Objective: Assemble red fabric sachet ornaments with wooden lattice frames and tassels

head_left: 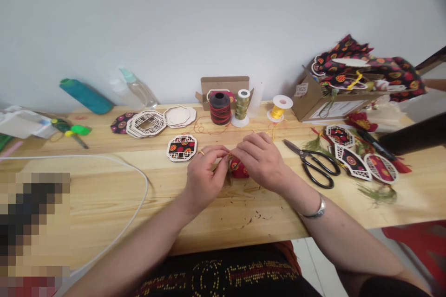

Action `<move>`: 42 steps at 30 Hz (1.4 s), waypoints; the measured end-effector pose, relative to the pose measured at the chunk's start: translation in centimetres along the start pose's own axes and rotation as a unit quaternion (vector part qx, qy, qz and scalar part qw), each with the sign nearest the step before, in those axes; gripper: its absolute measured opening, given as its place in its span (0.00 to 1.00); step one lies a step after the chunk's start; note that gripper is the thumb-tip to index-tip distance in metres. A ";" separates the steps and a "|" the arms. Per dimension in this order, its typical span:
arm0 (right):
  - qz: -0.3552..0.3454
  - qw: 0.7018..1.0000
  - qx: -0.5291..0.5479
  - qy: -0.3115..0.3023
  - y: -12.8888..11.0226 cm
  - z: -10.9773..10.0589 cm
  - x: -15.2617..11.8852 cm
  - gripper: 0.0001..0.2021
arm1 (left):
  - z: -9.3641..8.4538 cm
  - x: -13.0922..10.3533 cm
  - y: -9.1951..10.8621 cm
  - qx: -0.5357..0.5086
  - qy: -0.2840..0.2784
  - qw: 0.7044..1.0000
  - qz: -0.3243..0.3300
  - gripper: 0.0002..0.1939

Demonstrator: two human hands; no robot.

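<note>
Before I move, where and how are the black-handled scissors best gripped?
Probably take the scissors by their handle loops, coming from the near right: they lie flat with the loops toward that side, while the pointed blades face away, leftward. The ornaments lie just right of the loops.

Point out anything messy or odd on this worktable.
Dark scraps lie scattered toward the front of the wooden table, like unswept litter. At right, patterned fabric spills over the rim of the cardboard box, which looks overfilled. Nothing appears clearly damaged.
</note>
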State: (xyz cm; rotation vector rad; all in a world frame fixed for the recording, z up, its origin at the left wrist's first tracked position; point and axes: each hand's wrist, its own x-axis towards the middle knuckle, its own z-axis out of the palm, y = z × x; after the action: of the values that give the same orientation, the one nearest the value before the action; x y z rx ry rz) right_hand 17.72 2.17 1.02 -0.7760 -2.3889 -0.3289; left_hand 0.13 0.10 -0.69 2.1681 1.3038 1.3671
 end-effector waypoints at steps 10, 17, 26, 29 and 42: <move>-0.006 1.000 -0.017 -0.014 -0.1 0.0 0.0 0.10 | 0.0 -0.1 0.0 -0.002 -0.004 1.000 -0.001 0.05; 0.031 0.999 0.012 -0.034 -0.1 0.3 0.1 0.10 | 0.0 0.0 -0.1 0.002 -0.009 1.000 0.001 0.04; 0.173 0.962 0.205 -0.052 -0.3 0.5 0.2 0.10 | 0.0 0.2 0.2 0.000 -0.001 1.000 0.000 0.05; 0.234 0.924 0.293 -0.069 -0.4 -0.1 0.6 0.09 | 0.0 0.1 0.4 -0.005 -0.005 1.000 -0.001 0.05; 0.426 0.722 0.539 -0.083 -0.6 0.5 0.7 0.09 | -0.1 0.0 0.5 -0.021 0.000 0.999 -0.047 0.04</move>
State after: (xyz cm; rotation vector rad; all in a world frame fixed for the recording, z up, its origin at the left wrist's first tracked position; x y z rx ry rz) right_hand 16.68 2.19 1.04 -1.1470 -1.5965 1.4173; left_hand 0.29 -0.22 -0.38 2.0533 1.3458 1.3461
